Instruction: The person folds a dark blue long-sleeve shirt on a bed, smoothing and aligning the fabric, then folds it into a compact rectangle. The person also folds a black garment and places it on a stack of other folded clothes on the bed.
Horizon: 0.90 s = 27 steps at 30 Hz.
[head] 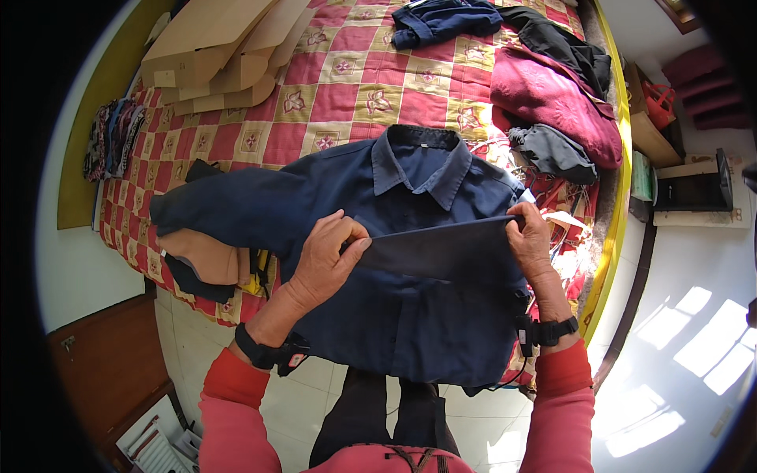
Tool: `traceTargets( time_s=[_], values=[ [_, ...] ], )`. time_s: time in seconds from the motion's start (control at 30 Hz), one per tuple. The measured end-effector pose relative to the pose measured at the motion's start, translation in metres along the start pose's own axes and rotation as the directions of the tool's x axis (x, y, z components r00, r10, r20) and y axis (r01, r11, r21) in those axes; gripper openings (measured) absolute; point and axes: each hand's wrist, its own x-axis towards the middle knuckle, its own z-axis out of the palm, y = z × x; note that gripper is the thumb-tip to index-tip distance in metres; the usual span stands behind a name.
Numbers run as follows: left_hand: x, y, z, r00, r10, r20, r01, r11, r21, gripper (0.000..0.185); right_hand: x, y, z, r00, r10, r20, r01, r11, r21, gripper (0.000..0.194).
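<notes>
A navy long-sleeved collared shirt (346, 331) lies front up along the near edge of the bed, its collar pointing away from me. One sleeve reaches out to the left across the bedding. The other sleeve (437, 248) is folded over the shirt's chest. My left hand (328, 251) pinches that folded sleeve near the middle of the chest, thumb against fingers. At the shirt's right side, my right hand (528, 239) grips the other end of the sleeve's upper edge. The fabric stretches nearly straight between both hands.
Flattened cardboard boxes (207, 53) lie at the far left of the checked bedspread (369, 74). A maroon garment (550, 100), a grey cloth (556, 151) and dark clothes (446, 22) lie to the right and back. Tan folded fabric (204, 254) sits under the left sleeve. A yellow bed edge (621, 195) runs along the right.
</notes>
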Motion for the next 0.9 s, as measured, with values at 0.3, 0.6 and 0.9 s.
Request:
traceTargets(
  time_s=[0.3, 0.6, 0.9],
  values=[
    [0.093, -0.077, 0.001, 0.932, -0.311, -0.184, 0.314, 0.949, -0.015, 0.020, 0.035, -0.019, 0.031, 0.979, 0.026, -0.202, 0.026, 0.967, 0.253, 0.038],
    [-0.035, -0.081, 0.033, 0.875, -0.397, -0.276, 0.356, 0.916, -0.186, 0.022, -0.126, -0.034, 0.064, 0.993, -0.110, 0.052, 0.108, 0.994, 0.027, 0.034],
    [-0.111, -0.114, -0.048, 0.393, -0.815, -0.426, 0.496, 0.578, -0.648, 0.041, -0.225, 0.007, 0.047, 0.812, 0.342, 0.472, -0.282, 0.939, -0.197, 0.030]
  ],
)
